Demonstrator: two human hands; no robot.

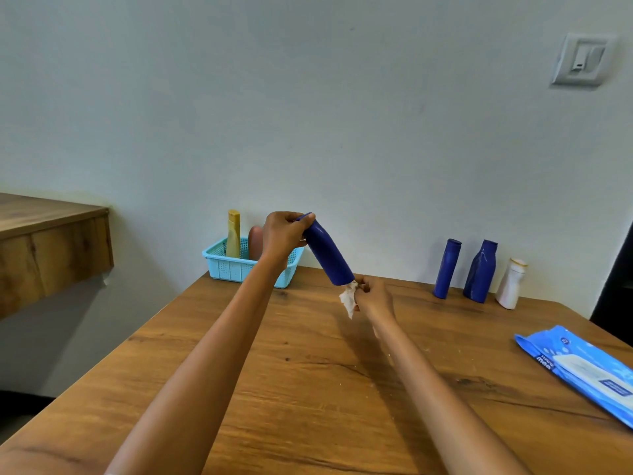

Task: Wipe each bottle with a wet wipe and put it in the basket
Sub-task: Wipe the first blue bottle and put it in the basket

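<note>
Left hand (282, 234) is curled round the cap end of a blue bottle (327, 253), which is held in the air above the table (308, 371), its long axis tilted from upper left down to lower right. At the low end, the base is met by a crumpled wipe (348, 298) pinched in the right hand (373, 296). The basket (239, 267), already holding two bottles, is set just behind the left hand, so the holding hand is judged the nearer for the drop. Three bottles (479, 272) are left standing at the far right.
</note>
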